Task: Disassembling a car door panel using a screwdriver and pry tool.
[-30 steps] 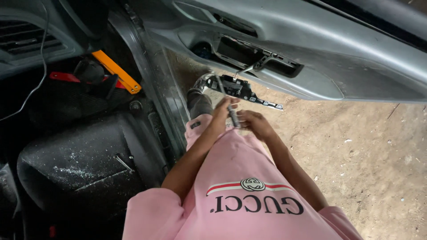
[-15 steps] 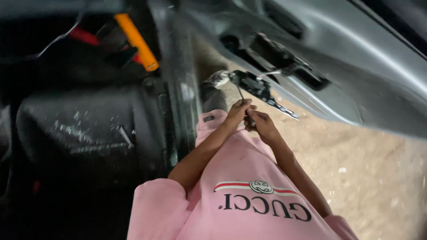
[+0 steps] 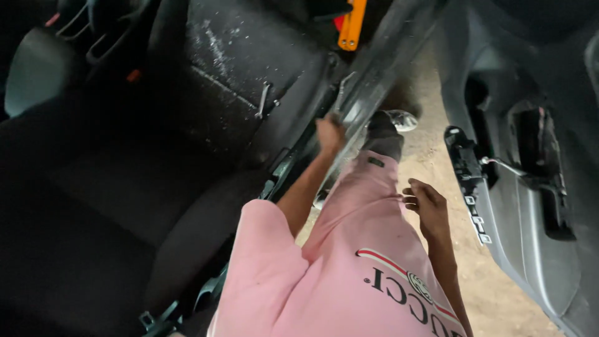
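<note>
While the pink shirt [image 3: 349, 281] fills the bottom of the head view, both bare forearms stretch forward out of its short sleeves. Nearest is the right hand [image 3: 426, 206], hanging loose over the pink trouser leg [image 3: 365, 200] with the palm turned inward and the fingers half curled — it grips nothing, and it sits near, but apart from, the black switch panel [image 3: 469, 181] that dangles off the grey car door [image 3: 543, 249] on a thin wire. Beyond it the left arm runs up and to the left, elbow slightly bent, and the left hand [image 3: 329, 133] is blurred where it presses against the edge of the door sill [image 3: 368, 93] beside the black car seat [image 3: 206, 125]; its fingers seem folded over that edge, though the blur leaves it unclear whether they truly clasp it. Just past the left hand a shoe [image 3: 399, 120] rests on the sandy ground [image 3: 437, 150] between sill and door. Pale dust specks the seat cushion, and a small metal clip [image 3: 263, 103] lies on it. Farthest off, at the top of the view, an orange strap [image 3: 351, 25] hangs inside the dark cabin.
</note>
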